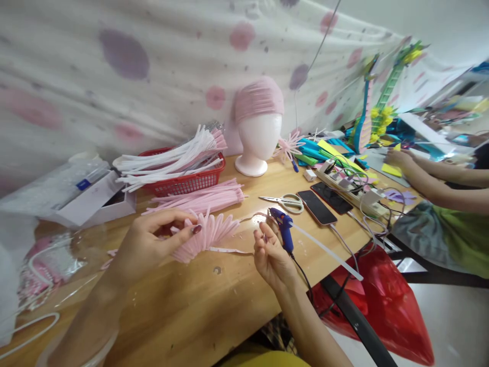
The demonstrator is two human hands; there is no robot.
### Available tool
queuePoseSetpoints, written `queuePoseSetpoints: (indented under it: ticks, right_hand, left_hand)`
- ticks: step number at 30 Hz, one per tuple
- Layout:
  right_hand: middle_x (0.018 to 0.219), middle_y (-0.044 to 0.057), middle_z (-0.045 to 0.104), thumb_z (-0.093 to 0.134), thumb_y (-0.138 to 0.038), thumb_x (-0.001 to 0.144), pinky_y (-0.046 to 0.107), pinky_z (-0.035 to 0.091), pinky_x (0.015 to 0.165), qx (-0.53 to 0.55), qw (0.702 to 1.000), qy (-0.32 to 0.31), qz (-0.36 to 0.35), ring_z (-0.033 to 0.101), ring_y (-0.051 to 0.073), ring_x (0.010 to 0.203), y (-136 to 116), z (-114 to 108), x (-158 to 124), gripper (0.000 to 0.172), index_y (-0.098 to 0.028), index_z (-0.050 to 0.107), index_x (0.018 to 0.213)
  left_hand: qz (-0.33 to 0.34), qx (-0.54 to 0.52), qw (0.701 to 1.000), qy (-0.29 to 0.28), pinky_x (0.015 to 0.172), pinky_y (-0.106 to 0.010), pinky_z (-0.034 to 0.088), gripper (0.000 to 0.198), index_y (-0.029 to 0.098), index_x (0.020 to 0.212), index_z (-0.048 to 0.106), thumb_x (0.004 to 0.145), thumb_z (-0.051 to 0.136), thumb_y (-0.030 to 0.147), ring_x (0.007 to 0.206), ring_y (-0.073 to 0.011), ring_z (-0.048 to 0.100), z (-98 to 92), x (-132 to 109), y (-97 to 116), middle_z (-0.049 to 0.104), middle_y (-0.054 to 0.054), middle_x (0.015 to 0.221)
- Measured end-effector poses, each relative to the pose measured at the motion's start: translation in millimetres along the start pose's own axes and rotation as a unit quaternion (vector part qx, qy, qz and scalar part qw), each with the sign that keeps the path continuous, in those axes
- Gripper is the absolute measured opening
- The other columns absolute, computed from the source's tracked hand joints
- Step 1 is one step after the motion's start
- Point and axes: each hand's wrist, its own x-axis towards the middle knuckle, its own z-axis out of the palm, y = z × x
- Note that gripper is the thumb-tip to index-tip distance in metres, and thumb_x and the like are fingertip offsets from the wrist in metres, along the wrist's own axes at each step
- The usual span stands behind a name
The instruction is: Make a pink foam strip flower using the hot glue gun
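My left hand (153,239) is closed on a bunch of looped pink pipe cleaners (204,234), thumb and fingers pinching its left end. To the right, my right hand (273,257) is raised over the table's front edge, palm turned up and fingers curled together; what they hold, if anything, is too small to make out. Just beyond it lies a blue glue gun (282,227) with a long clear glue stick (328,251) sticking out of its back. A thin measuring tape (231,250) runs across the table between my hands.
Behind are loose pink pipe cleaners (202,198), a red basket (187,182) of white ones and a foam head (260,135) wearing a pink cap. Scissors (284,202), phones (317,207) and a power strip (344,188) lie rightward. A co-worker's arms (431,176) reach in at right.
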Motion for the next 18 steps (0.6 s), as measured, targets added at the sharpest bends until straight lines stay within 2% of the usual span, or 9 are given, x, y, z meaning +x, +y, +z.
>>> queuePoseSetpoints:
  ticks: [4,8,11,15,18]
  right_hand:
    - [0.093,-0.003,0.080,0.092,-0.011,0.060,0.006,0.057,0.070,0.001,1.000,-0.005,-0.015,0.075,0.005,0.079,-3,1,3,0.038,-0.026,0.077,0.091]
    - [0.087,-0.004,0.078,0.093,-0.010,0.058,0.009,0.059,0.070,-0.006,0.999,0.007,-0.045,0.073,0.004,0.071,-1,0,7,0.037,-0.024,0.076,0.088]
    - [0.081,-0.005,0.073,0.091,-0.010,0.060,0.012,0.058,0.062,-0.048,0.996,0.021,-0.073,0.069,0.005,0.065,-1,0,10,0.035,-0.024,0.075,0.087]
    - [0.077,-0.004,0.069,0.092,-0.011,0.058,0.014,0.057,0.067,-0.099,0.988,0.046,-0.114,0.067,0.006,0.067,-4,2,9,0.034,-0.022,0.074,0.084]
    - [0.073,-0.004,0.067,0.093,-0.014,0.057,0.016,0.056,0.064,-0.133,0.981,0.060,-0.129,0.065,0.008,0.065,-6,0,6,0.031,-0.021,0.073,0.080]
  left_hand:
    - [0.012,0.008,1.000,-0.008,0.049,-0.018,0.047,0.006,0.023,0.073,0.077,0.073,0.072,0.027,0.051,-0.0095,0.055,-1.4,0,-4,0.077,0.001,0.072]
    - [0.017,0.020,1.000,-0.017,0.051,-0.018,0.049,0.007,0.024,0.079,0.076,0.077,0.070,0.027,0.058,-0.0113,0.062,3.1,-4,-11,0.076,0.000,0.077]
    - [0.035,0.037,0.998,-0.034,0.052,-0.019,0.050,0.008,0.025,0.083,0.076,0.082,0.068,0.026,0.067,-0.0135,0.065,14.3,-11,-15,0.074,-0.001,0.081]
    - [0.064,0.031,0.995,-0.075,0.053,-0.019,0.051,0.011,0.023,0.088,0.075,0.087,0.064,0.020,0.067,-0.0129,0.065,36.0,-28,-18,0.069,-0.002,0.078]
    - [0.077,0.046,0.990,-0.109,0.060,-0.022,0.054,0.012,0.021,0.089,0.074,0.089,0.062,0.018,0.069,-0.0136,0.066,49.0,-43,-22,0.070,-0.003,0.078]
